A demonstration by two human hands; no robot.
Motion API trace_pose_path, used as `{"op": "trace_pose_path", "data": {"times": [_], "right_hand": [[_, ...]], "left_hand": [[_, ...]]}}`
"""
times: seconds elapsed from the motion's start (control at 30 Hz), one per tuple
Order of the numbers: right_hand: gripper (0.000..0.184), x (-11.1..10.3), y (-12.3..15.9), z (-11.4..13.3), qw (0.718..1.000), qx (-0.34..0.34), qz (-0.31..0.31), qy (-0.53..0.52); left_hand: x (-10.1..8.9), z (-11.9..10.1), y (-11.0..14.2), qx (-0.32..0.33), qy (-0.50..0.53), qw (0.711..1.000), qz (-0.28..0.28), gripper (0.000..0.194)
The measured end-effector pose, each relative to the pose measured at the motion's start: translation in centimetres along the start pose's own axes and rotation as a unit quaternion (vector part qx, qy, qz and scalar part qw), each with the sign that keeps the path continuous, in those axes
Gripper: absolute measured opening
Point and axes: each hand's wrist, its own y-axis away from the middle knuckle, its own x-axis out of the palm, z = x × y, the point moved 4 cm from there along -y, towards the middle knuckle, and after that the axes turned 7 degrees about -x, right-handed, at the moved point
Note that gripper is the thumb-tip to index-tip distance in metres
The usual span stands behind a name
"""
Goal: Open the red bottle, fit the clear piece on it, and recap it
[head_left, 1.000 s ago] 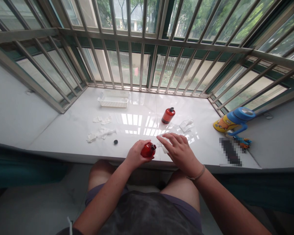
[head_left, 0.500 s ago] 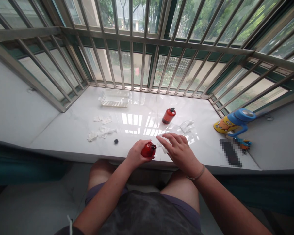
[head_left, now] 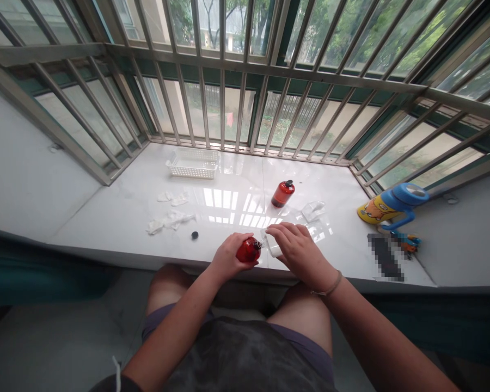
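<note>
Basically: red bottle (head_left: 245,251) and white container (head_left: 274,248), mouths close

Head view: left hand (head_left: 228,253) wrapped round the red bottle at the counter's (head_left: 118,226) front edge, neck angled right. Right hand (head_left: 296,247) grips the white container; clear end beside the bottle's mouth, contact can't be told. Second bottle (head_left: 283,195) upright behind, dark at the bottom, contents or label unclear. Basket (head_left: 193,169) near the bars (head_left: 224,109). Cap (head_left: 195,236) left of the hands. Fingers cover much of the white container; red bottle's base hidden. Dark item (head_left: 386,258) at right pixelated.

Red bottle (head_left: 247,251) in left grip (head_left: 228,253)
</note>
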Motion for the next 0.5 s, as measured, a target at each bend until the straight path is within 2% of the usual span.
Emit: {"op": "trace_pose_path", "data": {"times": [0.5], "right_hand": [[0.053,-1.2,-1.4,-0.2,0.997,-0.065,0.022,0.029]], "left_hand": [[-0.1,0.1,0.0,-0.007,0.009,1.000,-0.003,0.083]]}}
